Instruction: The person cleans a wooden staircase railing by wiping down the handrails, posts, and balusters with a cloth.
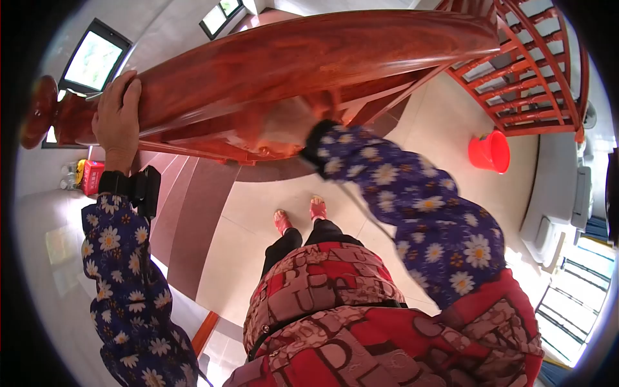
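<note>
A thick, polished red-brown wooden handrail stretches across the upper part of the head view, with a rounded knob at its left end. Close to that knob, my left hand grips the rail, its fingers curled over the upper side. My right hand is smeared by motion against the glossy wood beneath the rail. Its fingers cannot be made out, and whether they hold anything is unclear. Dark cuffs and daisy-patterned sleeve covers show on both arms.
Brown curved steps lie below the rail on the left. A red bucket stands on the pale floor at right, near a spindled wooden balustrade. A red box and bottles are at far left. My feet are on the tiles.
</note>
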Tool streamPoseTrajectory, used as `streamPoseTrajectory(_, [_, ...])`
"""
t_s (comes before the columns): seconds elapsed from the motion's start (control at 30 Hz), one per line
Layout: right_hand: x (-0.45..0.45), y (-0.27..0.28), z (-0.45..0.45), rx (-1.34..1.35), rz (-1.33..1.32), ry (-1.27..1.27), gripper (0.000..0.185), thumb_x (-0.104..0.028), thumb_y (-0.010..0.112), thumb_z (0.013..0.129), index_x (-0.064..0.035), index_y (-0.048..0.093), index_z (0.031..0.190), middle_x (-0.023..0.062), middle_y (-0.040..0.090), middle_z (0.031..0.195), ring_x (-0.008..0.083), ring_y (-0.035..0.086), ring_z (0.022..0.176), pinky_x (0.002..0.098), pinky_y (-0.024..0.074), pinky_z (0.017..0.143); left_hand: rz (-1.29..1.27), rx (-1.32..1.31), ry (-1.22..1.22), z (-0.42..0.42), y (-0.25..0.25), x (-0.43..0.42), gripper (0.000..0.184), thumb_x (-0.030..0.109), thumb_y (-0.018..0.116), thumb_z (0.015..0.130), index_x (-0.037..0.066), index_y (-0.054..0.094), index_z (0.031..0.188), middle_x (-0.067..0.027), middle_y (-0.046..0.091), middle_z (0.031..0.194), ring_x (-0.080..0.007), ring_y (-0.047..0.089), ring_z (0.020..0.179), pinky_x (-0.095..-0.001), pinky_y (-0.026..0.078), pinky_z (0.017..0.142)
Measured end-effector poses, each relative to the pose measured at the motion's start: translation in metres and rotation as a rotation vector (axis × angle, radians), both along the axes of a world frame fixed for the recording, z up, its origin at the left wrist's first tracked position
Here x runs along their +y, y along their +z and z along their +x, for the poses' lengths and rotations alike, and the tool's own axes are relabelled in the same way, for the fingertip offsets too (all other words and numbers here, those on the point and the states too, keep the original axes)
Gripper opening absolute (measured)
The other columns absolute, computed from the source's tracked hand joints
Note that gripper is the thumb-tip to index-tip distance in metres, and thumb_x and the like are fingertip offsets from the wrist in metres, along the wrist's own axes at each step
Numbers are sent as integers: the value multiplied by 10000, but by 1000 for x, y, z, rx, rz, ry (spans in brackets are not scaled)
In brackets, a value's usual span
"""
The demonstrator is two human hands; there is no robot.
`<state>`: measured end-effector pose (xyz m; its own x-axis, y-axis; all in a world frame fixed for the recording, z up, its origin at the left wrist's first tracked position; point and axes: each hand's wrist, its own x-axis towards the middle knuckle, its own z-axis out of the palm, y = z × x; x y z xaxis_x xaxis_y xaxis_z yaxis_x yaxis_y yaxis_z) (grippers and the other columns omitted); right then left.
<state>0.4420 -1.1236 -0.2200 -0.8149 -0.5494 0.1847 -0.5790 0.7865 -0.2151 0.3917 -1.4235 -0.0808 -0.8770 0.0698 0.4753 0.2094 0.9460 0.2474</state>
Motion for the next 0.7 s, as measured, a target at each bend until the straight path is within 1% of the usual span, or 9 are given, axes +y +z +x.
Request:
streamPoseTrajectory(0.03, [23,-17,-4,44,-47,-51,265,-366,620,757,-133,744,761,62,707,892,294,617,918,507,406,892,-12,1,6,0,0,1,366,462,492,924,279,620,1215,38,601,1272,-184,505,1238,-422,312,1038])
streamPoseTrajectory(0.1, [74,33,12,-253,507,3,287,-389,588,791,-154,752,813,51,708,908,317,605,972,525,378,917,-35,39,-18,1,-2,2,359,439,493,929,263,621,1214,38,608,1257,-173,514,1224,-401,322,1033])
streamPoseTrajectory(0.17, [130,0,1,-137,594,-106,297,-386,546,831,-177,756,844,55,711,971,317,586,1060,539,348,985,6,-2,-33,1,4,8,354,424,496,928,247,627,1206,36,618,1237,-176,524,1208,-392,332,1025])
streamPoseTrajectory(0.27, [207,-9,-5,-173,505,-175,325,-376,511,857,-172,749,944,62,711,1006,312,565,1128,553,312,1041,-20,28,-57,1,3,11,342,404,498,927,235,637,1190,35,626,1221,-177,530,1199,-386,339,1019])
streamPoseTrajectory(0.3, [223,-7,-6,32,446,-128,386,-387,611,803,-134,677,1087,97,657,1125,327,558,1139,512,356,1025,-9,25,-61,0,2,10,344,406,494,927,238,635,1192,36,625,1222,-178,531,1197,-384,339,1019])
streamPoseTrajectory(0.33, [215,-4,-9,236,386,-81,578,-398,710,748,-97,606,1230,133,604,1245,341,550,1149,471,399,1009,3,22,-64,-1,4,-3,346,407,490,926,242,634,1194,38,624,1223,-178,531,1195,-382,338,1020])
streamPoseTrajectory(0.47, [221,-12,-10,128,399,-166,550,-395,702,753,-106,617,1212,134,609,1231,342,552,1146,470,403,1005,8,-16,-20,0,5,0,359,423,482,923,260,622,1210,46,618,1230,-178,524,1203,-398,327,1027])
streamPoseTrajectory(0.67, [170,-13,-15,31,410,-136,515,-392,692,758,-119,630,1190,135,617,1214,343,554,1141,469,407,1001,-45,29,0,2,11,13,352,456,494,901,277,622,1175,58,611,1229,-176,511,1213,-514,289,1031])
streamPoseTrajectory(0.7, [153,-11,-14,-74,423,-144,402,-410,601,822,-151,674,1121,98,662,1128,313,579,1132,511,388,1003,-48,27,7,2,14,19,352,456,494,901,277,622,1175,58,611,1229,-176,511,1213,-514,289,1031])
